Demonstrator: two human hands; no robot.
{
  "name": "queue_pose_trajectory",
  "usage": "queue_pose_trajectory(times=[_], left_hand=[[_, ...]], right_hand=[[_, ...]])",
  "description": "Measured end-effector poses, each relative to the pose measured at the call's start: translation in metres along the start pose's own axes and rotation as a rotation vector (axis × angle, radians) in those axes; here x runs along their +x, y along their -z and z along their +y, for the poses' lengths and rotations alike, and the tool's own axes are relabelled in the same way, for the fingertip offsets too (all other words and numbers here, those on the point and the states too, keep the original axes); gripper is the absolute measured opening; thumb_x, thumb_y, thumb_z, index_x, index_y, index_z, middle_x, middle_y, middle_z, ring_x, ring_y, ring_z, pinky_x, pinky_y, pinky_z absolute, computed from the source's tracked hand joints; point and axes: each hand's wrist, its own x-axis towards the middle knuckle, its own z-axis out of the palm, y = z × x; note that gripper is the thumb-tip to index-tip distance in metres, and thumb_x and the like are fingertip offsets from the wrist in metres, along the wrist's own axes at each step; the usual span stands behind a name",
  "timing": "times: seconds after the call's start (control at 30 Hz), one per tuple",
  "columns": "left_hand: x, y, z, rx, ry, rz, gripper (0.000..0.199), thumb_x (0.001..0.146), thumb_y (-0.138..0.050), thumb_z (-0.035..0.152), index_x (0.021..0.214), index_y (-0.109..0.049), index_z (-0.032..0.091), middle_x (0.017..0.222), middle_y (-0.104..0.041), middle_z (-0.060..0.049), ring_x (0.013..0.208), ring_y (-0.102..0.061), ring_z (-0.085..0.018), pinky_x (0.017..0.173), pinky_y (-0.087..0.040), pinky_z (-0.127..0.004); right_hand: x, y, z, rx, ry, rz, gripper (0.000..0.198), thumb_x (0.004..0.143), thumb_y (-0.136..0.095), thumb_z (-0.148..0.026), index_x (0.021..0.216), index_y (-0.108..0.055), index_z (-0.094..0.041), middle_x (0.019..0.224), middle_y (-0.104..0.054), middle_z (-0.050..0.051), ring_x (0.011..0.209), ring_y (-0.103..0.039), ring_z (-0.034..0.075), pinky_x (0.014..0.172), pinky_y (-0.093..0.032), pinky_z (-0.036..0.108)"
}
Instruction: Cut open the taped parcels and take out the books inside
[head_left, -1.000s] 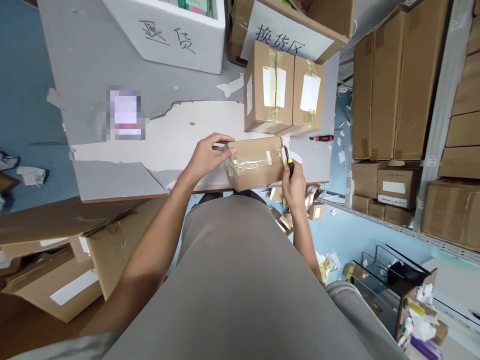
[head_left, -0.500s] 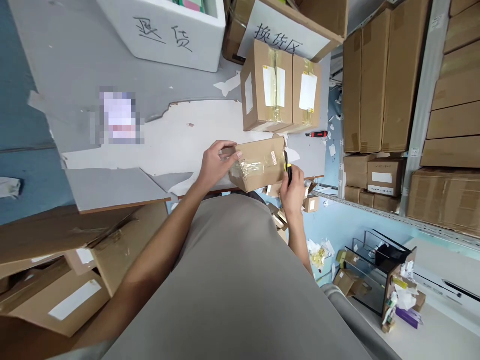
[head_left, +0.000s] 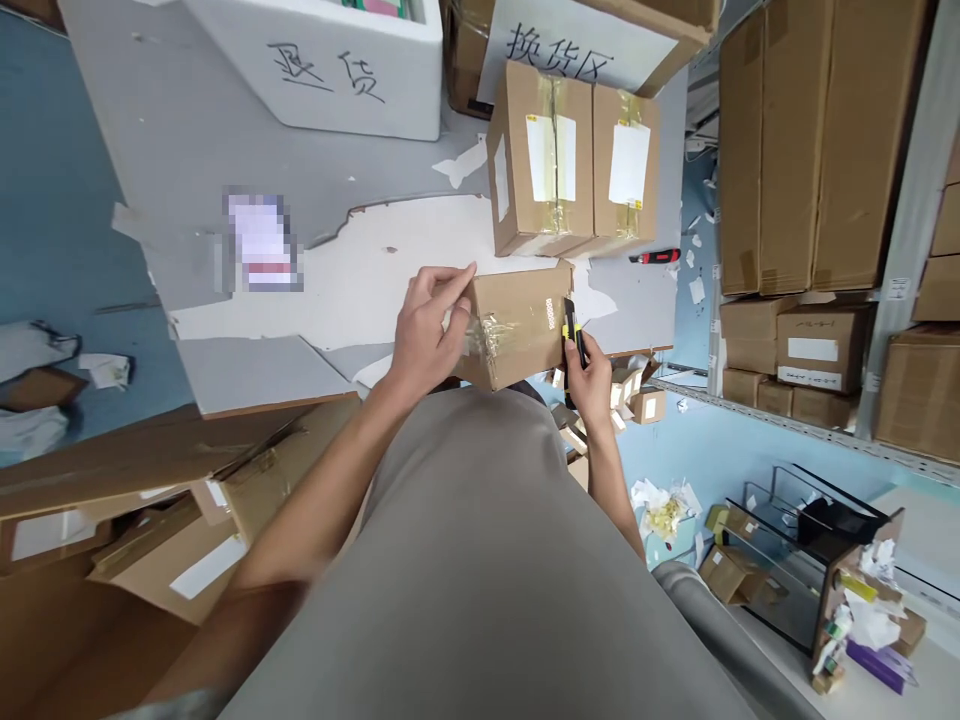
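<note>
A small taped cardboard box [head_left: 517,312] rests at the near edge of the table, against my front. Its left end is gripped by my left hand [head_left: 429,330], with the index finger stretched to the top corner and the thumb by the tape. My right hand [head_left: 589,378] is closed around a black and yellow utility knife [head_left: 574,335] at the box's right end. The knife points away from me along that edge; whether the blade touches the cardboard I cannot tell. Clear tape wraps the box's left part, and a small printed label [head_left: 550,314] is near its right side.
Two taped boxes [head_left: 574,165] stand just behind. A red and black utility knife [head_left: 656,257] lies at the right. Further back are a white foam bin [head_left: 360,100] and a box with a handwritten sign [head_left: 577,40]. An open carton [head_left: 292,460] sits lower left; shelves [head_left: 896,290] rise at right.
My left hand has shifted lower on the box's left end, and its index finger has straightened. The knife in my right hand has tilted and sits slightly nearer the box's right edge.
</note>
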Motion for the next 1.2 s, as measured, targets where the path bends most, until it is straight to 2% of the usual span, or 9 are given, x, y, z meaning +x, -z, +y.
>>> queue_pose_trajectory(times=[0.17, 0.3, 0.4, 0.5, 0.67, 0.83, 0.97, 1.1, 1.2], left_hand=[[0.005, -0.022, 0.003, 0.123, -0.041, 0.006, 0.055, 0.117, -0.050, 0.063, 0.161, -0.070, 0.035, 0.132, -0.070, -0.011, 0.139, -0.063, -0.035, 0.132, -0.044, -0.064], [0.008, -0.061, -0.004, 0.167, -0.050, 0.001, 0.051, 0.119, -0.044, 0.064, 0.139, -0.076, 0.030, 0.140, -0.073, -0.011, 0.142, -0.062, -0.035, 0.132, -0.044, -0.064], [0.011, -0.092, -0.007, 0.188, -0.075, -0.043, 0.047, 0.119, -0.043, 0.062, 0.125, -0.076, 0.028, 0.157, -0.069, -0.013, 0.152, -0.057, -0.035, 0.133, -0.044, -0.063], [0.018, -0.122, -0.012, 0.202, -0.081, -0.096, 0.043, 0.117, -0.049, 0.061, 0.127, -0.075, 0.027, 0.163, -0.066, -0.013, 0.156, -0.054, -0.036, 0.137, -0.040, -0.062], [0.029, -0.162, -0.029, 0.229, -0.058, -0.185, 0.041, 0.112, -0.058, 0.060, 0.130, -0.076, 0.028, 0.164, -0.065, -0.015, 0.156, -0.054, -0.040, 0.137, -0.037, -0.066], [0.028, -0.174, -0.043, 0.257, -0.039, -0.192, 0.039, 0.109, -0.066, 0.059, 0.132, -0.077, 0.030, 0.165, -0.065, -0.015, 0.158, -0.052, -0.042, 0.137, -0.033, -0.069], [0.024, -0.173, -0.047, 0.260, -0.063, -0.221, 0.039, 0.107, -0.070, 0.054, 0.137, -0.078, 0.031, 0.159, -0.069, -0.015, 0.158, -0.054, -0.041, 0.140, -0.027, -0.070], [0.024, -0.175, -0.045, 0.285, -0.073, -0.253, 0.040, 0.111, -0.065, 0.052, 0.140, -0.079, 0.030, 0.151, -0.074, -0.015, 0.152, -0.060, -0.040, 0.142, -0.025, -0.071], [0.025, -0.176, -0.043, 0.262, -0.055, -0.241, 0.044, 0.110, -0.065, 0.056, 0.142, -0.078, 0.029, 0.152, -0.075, -0.014, 0.153, -0.059, -0.041, 0.143, -0.025, -0.071]], right_hand=[[0.031, -0.016, 0.041, 0.299, -0.170, -0.146, 0.060, 0.093, -0.066, -0.080, 0.114, -0.074, -0.024, 0.100, -0.074, 0.005, 0.092, -0.067, 0.024, 0.077, -0.065, 0.036], [0.055, -0.035, 0.080, 0.450, -0.290, -0.189, 0.064, 0.081, -0.072, -0.083, 0.107, -0.068, -0.025, 0.087, -0.064, -0.001, 0.082, -0.063, 0.020, 0.071, -0.065, 0.035], [0.071, -0.038, 0.105, 0.452, -0.320, -0.200, 0.059, 0.085, -0.071, -0.080, 0.108, -0.066, -0.026, 0.085, -0.063, -0.003, 0.080, -0.062, 0.018, 0.071, -0.064, 0.032], [0.086, -0.038, 0.125, 0.387, -0.320, -0.219, 0.051, 0.091, -0.069, -0.074, 0.106, -0.065, -0.026, 0.089, -0.068, -0.002, 0.085, -0.064, 0.018, 0.075, -0.063, 0.030], [0.098, -0.033, 0.149, 0.323, -0.230, -0.235, 0.042, 0.095, -0.070, -0.068, 0.099, -0.066, -0.026, 0.103, -0.079, 0.004, 0.105, -0.072, 0.021, 0.095, -0.064, 0.033], [0.083, -0.003, 0.144, 0.330, -0.245, -0.228, 0.050, 0.105, -0.060, -0.074, 0.121, -0.066, -0.027, 0.116, -0.083, 0.010, 0.091, -0.081, 0.025, 0.085, -0.067, 0.038], [0.071, 0.023, 0.118, 0.220, -0.108, -0.244, 0.049, 0.114, -0.051, -0.067, 0.139, -0.068, -0.028, 0.127, -0.085, 0.012, 0.090, -0.085, 0.028, 0.092, -0.067, 0.043], [0.070, 0.027, 0.093, -0.040, 0.038, -0.272, 0.051, 0.117, -0.048, -0.056, 0.150, -0.072, -0.026, 0.128, -0.086, 0.014, 0.112, -0.084, 0.037, 0.105, -0.063, 0.046], [0.070, 0.021, 0.083, -0.203, 0.068, -0.308, 0.054, 0.118, -0.044, -0.048, 0.156, -0.070, -0.019, 0.126, -0.087, 0.019, 0.110, -0.083, 0.041, 0.106, -0.061, 0.050]])
